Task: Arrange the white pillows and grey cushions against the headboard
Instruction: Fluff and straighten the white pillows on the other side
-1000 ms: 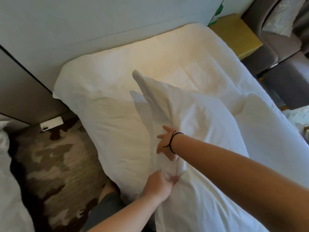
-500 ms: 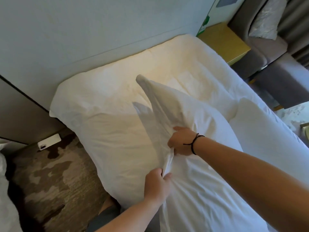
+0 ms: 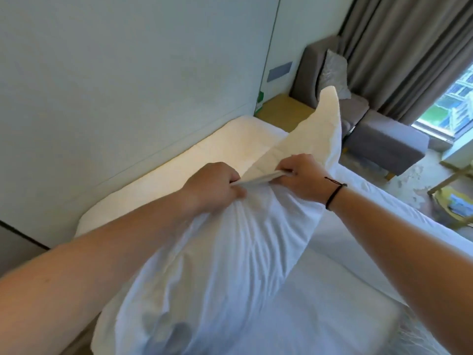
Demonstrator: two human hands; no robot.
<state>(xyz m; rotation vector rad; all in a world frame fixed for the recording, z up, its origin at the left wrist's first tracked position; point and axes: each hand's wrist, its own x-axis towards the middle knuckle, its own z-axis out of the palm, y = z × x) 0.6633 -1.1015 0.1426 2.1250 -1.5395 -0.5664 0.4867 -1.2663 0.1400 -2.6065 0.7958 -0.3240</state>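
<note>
I hold a white pillow [image 3: 230, 265] up in front of me over the bed [image 3: 358, 290]. My left hand [image 3: 212, 187] and my right hand [image 3: 302, 178] both grip its top seam, close together. One corner of the pillow sticks up at the right. The pale headboard panel [image 3: 128, 85] rises behind the mattress. A grey patterned cushion [image 3: 332, 70] leans on the armchair at the far right. No other pillow shows clearly.
A yellow bedside table [image 3: 281, 108] stands past the head of the bed. Beyond it are a grey armchair [image 3: 309, 73], a grey footstool [image 3: 386, 142], grey curtains [image 3: 409, 47] and a window. A yellow-framed stand [image 3: 450, 193] is at the right edge.
Both hands have lifted the pillow off the bed and come together on its top seam. The view has swung up and to the right, away from the floor at the left.
</note>
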